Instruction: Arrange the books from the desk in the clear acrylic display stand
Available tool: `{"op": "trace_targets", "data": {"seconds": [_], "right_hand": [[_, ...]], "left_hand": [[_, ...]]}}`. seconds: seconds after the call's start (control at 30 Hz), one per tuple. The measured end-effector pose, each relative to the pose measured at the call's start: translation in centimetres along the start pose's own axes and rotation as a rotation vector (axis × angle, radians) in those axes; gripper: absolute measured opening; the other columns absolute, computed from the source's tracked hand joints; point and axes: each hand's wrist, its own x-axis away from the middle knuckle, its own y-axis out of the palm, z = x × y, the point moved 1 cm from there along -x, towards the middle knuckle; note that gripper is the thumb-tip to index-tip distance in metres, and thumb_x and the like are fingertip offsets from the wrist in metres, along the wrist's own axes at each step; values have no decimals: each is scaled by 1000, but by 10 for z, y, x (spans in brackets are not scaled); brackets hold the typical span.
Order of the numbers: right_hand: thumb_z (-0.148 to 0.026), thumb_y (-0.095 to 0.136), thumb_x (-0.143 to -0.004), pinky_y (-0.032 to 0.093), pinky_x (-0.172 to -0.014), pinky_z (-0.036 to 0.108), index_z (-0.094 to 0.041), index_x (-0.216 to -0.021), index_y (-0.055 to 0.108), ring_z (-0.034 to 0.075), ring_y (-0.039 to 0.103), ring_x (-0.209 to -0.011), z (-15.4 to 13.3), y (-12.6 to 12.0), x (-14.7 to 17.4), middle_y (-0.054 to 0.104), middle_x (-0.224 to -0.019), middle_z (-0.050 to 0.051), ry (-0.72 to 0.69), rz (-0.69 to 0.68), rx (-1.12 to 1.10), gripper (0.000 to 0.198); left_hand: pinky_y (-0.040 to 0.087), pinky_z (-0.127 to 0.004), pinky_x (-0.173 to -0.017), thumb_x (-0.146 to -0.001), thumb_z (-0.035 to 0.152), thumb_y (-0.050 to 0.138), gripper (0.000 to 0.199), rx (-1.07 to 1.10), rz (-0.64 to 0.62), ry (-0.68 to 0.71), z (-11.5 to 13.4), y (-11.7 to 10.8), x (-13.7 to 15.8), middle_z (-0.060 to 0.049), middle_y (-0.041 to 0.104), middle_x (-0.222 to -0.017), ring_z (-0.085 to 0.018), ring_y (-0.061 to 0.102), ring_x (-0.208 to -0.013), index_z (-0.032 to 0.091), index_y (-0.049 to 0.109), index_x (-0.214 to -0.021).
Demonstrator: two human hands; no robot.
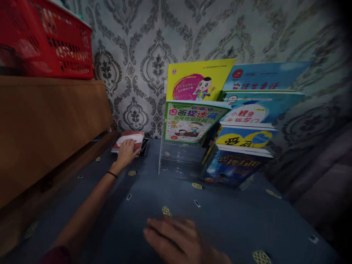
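Note:
My left hand (127,151) reaches to the back left and rests on the top book (139,136) of a small pile. This book has a reddish-brown cover with a pale patch. Its fingers lie stretched over the cover, with the thumb apart near the right edge. A dark book (145,145) sticks out from the pile on the right. Low in the view, my right hand (178,238) hovers over or rests on the table, slightly blurred. Its fingers are loosely bent and apart, and nothing shows in them.
A clear stepped stand (181,161) holds upright books, including a yellow book (176,82), a green book (178,128) and a dark blue book (233,167). A wooden cabinet (49,128) bounds the left side, with a red basket (66,47) on top. Patterned wallpaper rises behind the dark blue tablecloth (137,227).

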Motion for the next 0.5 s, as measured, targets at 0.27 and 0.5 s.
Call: {"op": "trace_targets", "data": {"seconds": [0.27,0.5], "right_hand": [[-6,53,-96,55,-85,27,-21,-124,63,17,70,-98,28,85,29,75,-109,6,238,-331,-128,34],[-3,54,-94,51,-91,26,-20,-113,65,17,66,-101,29,90,38,73,-107,6,304,-357,-220,28]], "left_hand": [[20,-67,-119,-95,63,54,76,-244,-236,-29,-38,13,2,-25,40,-160,-40,31,-152,15,39,-153],[30,-62,-115,-100,42,54,57,-302,-251,36,-41,5,5,-21,43,-159,-34,38,-149,20,41,-151]]}}
